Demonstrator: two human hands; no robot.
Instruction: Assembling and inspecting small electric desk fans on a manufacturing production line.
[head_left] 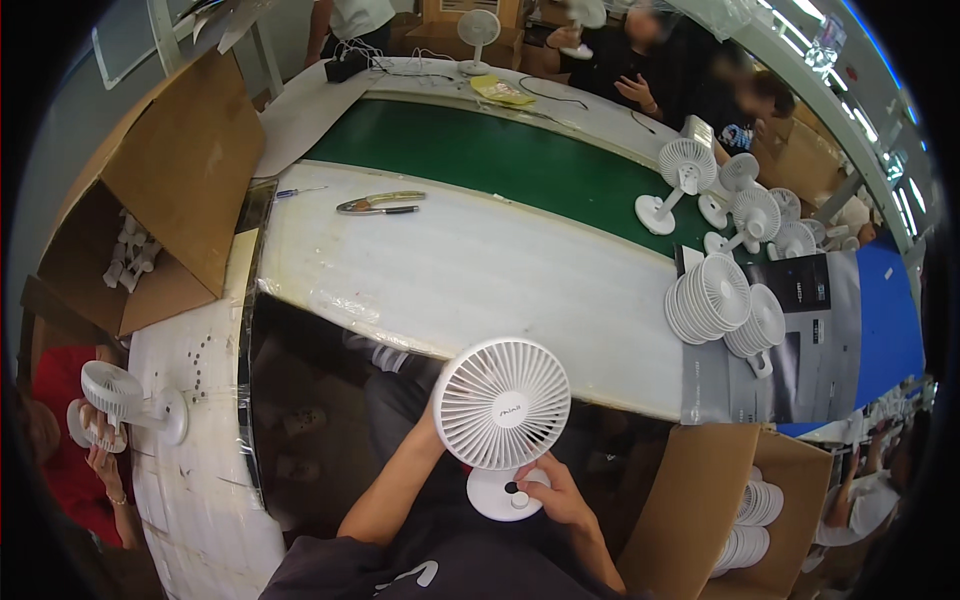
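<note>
A white desk fan [503,404] is held over my lap, at the near edge of the table, its round grille facing me. My left hand [433,412] supports it from behind the left side of the grille, which hides most of the fingers. Below, my right hand [560,495] grips the fan's round base [490,495], thumb bent over its face. By that thumb are a dark round spot and a small white disc on the base.
Pliers [382,203] and a screwdriver [300,191] lie on the white table [450,270]. A green belt strip [440,145] crosses behind. Stacked white grilles [708,300] and several fans stand right. Open cartons flank me; the left one [160,190] holds white parts. Co-workers handle fans left and far.
</note>
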